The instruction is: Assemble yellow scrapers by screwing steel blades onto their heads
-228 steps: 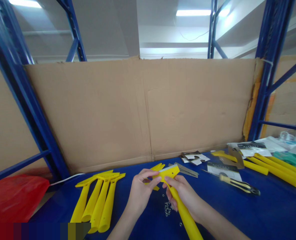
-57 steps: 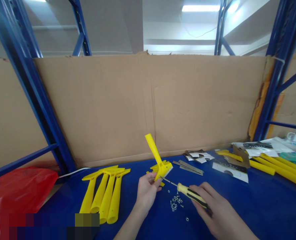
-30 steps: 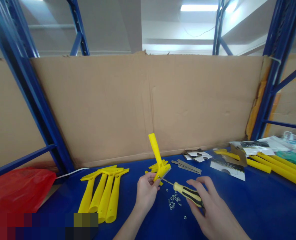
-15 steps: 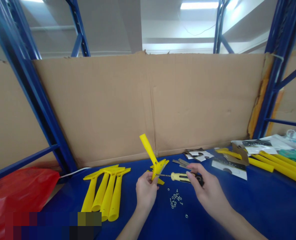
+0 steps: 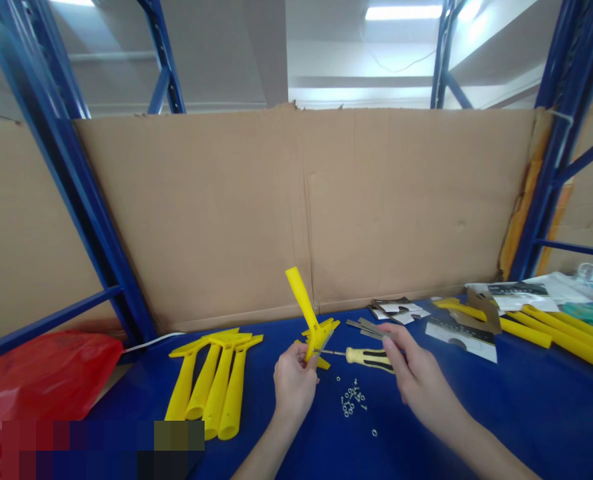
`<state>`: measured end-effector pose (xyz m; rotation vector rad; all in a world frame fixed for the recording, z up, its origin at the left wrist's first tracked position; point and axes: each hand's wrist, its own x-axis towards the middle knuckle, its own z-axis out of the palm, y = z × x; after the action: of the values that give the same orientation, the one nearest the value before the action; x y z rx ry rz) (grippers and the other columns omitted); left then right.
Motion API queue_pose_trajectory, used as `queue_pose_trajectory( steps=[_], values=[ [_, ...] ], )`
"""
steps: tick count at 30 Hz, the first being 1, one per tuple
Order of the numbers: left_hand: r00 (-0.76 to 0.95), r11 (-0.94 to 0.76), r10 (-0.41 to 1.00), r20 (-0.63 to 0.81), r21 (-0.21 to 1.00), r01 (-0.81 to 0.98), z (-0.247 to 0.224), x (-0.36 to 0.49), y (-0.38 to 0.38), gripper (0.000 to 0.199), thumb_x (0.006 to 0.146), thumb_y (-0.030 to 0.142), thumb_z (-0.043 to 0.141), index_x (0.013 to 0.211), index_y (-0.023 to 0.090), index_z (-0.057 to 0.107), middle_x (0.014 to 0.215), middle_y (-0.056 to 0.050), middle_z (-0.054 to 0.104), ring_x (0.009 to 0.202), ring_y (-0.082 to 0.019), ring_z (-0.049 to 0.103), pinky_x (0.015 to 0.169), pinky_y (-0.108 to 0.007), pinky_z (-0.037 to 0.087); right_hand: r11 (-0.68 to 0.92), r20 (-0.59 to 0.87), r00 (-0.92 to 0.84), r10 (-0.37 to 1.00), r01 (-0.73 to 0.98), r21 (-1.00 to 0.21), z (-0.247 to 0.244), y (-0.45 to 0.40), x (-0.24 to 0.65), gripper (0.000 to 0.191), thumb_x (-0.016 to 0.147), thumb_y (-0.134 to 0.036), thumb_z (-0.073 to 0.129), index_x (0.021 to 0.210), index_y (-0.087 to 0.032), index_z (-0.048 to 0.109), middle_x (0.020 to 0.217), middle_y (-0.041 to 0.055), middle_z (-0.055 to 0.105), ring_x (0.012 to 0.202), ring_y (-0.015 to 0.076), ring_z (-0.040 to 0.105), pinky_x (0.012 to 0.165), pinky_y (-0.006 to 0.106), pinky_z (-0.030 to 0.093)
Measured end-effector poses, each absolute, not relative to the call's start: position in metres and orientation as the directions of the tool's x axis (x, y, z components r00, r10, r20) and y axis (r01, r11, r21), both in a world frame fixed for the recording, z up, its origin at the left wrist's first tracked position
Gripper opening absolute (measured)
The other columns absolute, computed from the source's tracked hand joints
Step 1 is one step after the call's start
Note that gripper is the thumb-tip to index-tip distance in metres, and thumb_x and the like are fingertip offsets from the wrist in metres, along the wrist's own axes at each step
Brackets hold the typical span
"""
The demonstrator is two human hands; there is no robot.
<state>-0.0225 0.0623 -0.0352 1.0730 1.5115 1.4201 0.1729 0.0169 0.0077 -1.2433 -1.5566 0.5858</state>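
My left hand (image 5: 296, 381) is closed on the lower end of a yellow plastic scraper-like piece (image 5: 302, 298), whose tube points up and to the left. In my right hand (image 5: 416, 367) is a screwdriver (image 5: 369, 358) with a pale yellow and black handle, lying nearly level. Its tip touches the head of the yellow piece, close to my left fingertips. Several small nuts and screws (image 5: 351, 399) lie on the blue surface below the screwdriver. Thin metal strips (image 5: 363, 327) rest just behind my right fingers.
Several yellow handles (image 5: 233, 393) lie side by side at the left, near a red plastic bag (image 5: 51, 380). At the right are printed cards (image 5: 461, 339) and yellow tubes (image 5: 571, 340). A cardboard wall (image 5: 226, 213) stands behind the blue table (image 5: 321, 453).
The fingers of my right hand have shifted on the screwdriver, and more of its handle shows. The whole view has moved slightly. My left hand still holds the yellow piece.
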Motion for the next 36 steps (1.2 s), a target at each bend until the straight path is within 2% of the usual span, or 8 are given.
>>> queue_pose_trajectory(
  steps=[11,14,17,21,25,28,31,36],
  values=[
    [-0.311,-0.023,0.944,0.109,0.963,0.268,-0.0343,-0.0202,0.0594,0.009,0.074,0.012,0.060,0.082,0.015,0.059,0.081,-0.007,0.071,0.066,-0.019,0.069,0.040,-0.021,0.051,0.317,0.362,0.099,0.927,0.311,-0.896,0.0087,0.0173,0.1696,0.058,0.081,-0.046,0.050,0.134,-0.030,0.032,0.114,0.0088,0.053,0.052,0.0112,0.055,0.030,0.020,0.042],
    [-0.296,-0.016,0.950,0.097,0.965,0.263,-0.0349,-0.0195,0.0601,0.008,0.073,0.012,0.061,0.081,0.015,0.059,0.078,-0.005,0.071,0.063,-0.017,0.068,0.039,-0.019,0.049,0.296,0.347,0.067,0.936,0.387,-0.873,0.0093,0.0172,0.1697,0.041,0.085,-0.045,0.044,0.121,-0.025,0.046,0.089,0.0047,0.060,0.047,0.0104,0.050,0.031,0.019,0.039],
    [-0.320,-0.012,0.943,0.093,0.968,0.249,-0.0349,-0.0190,0.0615,0.010,0.073,0.015,0.064,0.081,0.014,0.060,0.077,-0.005,0.072,0.059,-0.016,0.068,0.039,-0.019,0.050,0.301,0.357,0.128,0.925,0.325,-0.897,0.0108,0.0166,0.1704,0.054,0.081,-0.045,0.052,0.130,-0.028,0.036,0.112,0.0080,0.056,0.051,0.0117,0.051,0.036,0.023,0.045],
    [-0.376,0.004,0.923,0.087,0.972,0.235,-0.0352,-0.0190,0.0633,0.020,0.071,0.024,0.070,0.085,0.014,0.060,0.068,-0.004,0.071,0.053,-0.015,0.067,0.041,-0.019,0.051,0.279,0.332,0.088,0.939,0.365,-0.888,0.0118,0.0178,0.1734,0.040,0.085,-0.046,0.045,0.119,-0.025,0.048,0.088,0.0050,0.062,0.054,0.0136,0.053,0.046,0.025,0.048],
    [-0.405,0.028,0.911,0.079,0.968,0.251,-0.0369,-0.0207,0.0641,0.024,0.072,0.028,0.071,0.089,0.015,0.061,0.064,-0.003,0.070,0.053,-0.015,0.067,0.043,-0.020,0.052,0.267,0.290,0.073,0.954,0.228,-0.936,0.0082,0.0222,0.1757,0.059,0.076,-0.048,0.055,0.129,-0.032,0.034,0.113,0.0062,0.054,0.047,0.0091,0.047,0.030,0.020,0.037],
    [-0.413,0.036,0.907,0.083,0.961,0.274,-0.0382,-0.0217,0.0637,0.023,0.072,0.028,0.070,0.089,0.015,0.061,0.064,-0.003,0.070,0.054,-0.016,0.067,0.044,-0.021,0.052,0.271,0.310,0.093,0.946,0.298,-0.915,0.0068,0.0242,0.1754,0.037,0.082,-0.050,0.048,0.108,-0.024,0.050,0.085,0.0033,0.058,0.048,0.0091,0.045,0.035,0.019,0.039],
    [-0.408,0.037,0.908,0.094,0.953,0.302,-0.0389,-0.0204,0.0627,0.022,0.073,0.026,0.070,0.089,0.015,0.061,0.065,-0.003,0.070,0.055,-0.016,0.067,0.044,-0.021,0.052,0.233,0.267,0.152,0.952,0.212,-0.949,0.0081,0.0229,0.1742,0.055,0.077,-0.053,0.052,0.125,-0.031,0.037,0.112,0.0069,0.052,0.058,0.0133,0.054,0.028,0.019,0.037],
    [-0.344,0.012,0.933,0.107,0.946,0.325,-0.0374,-0.0186,0.0605,0.014,0.076,0.018,0.064,0.089,0.016,0.060,0.076,-0.004,0.072,0.057,-0.016,0.068,0.042,-0.021,0.051,0.262,0.320,0.101,0.942,0.376,-0.889,0.0094,0.0199,0.1738,0.053,0.082,-0.050,0.047,0.129,-0.028,0.040,0.104,0.0068,0.058,0.051,0.0114,0.053,0.033,0.021,0.040]
  ],
)
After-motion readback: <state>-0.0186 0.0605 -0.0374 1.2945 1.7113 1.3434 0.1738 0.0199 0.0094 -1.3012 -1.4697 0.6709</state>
